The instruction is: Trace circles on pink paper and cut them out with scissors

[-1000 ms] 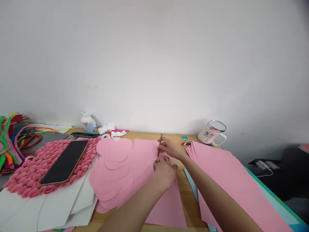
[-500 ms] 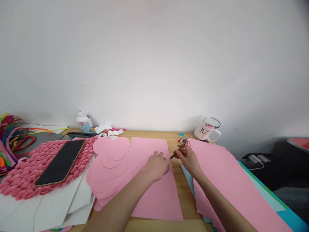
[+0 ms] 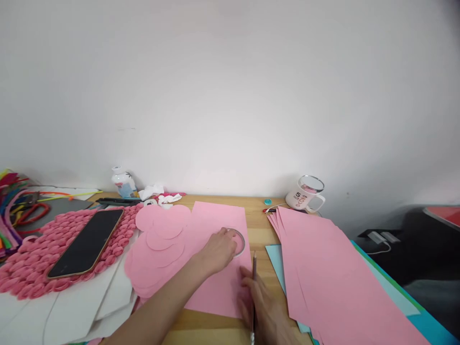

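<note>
My left hand is closed, its fingers on a round grey-rimmed ring or clear disc that lies flat on a pink paper sheet. Pink shows through the disc's middle. Lower right of it, my right hand holds a pencil with its point upward, over the sheet's right edge and the bare wood. Left of the sheet lie several overlapping pink paper circles.
A stack of pink sheets covers the right side. Behind it stands a white mug. On the left, a phone rests on a pink bumpy mat. A white bottle and red-handled scissors are at the back left.
My right hand has come down and towards me with the pencil, which now points upward. My left hand and the disc have shifted slightly left, and more of the disc shows.
</note>
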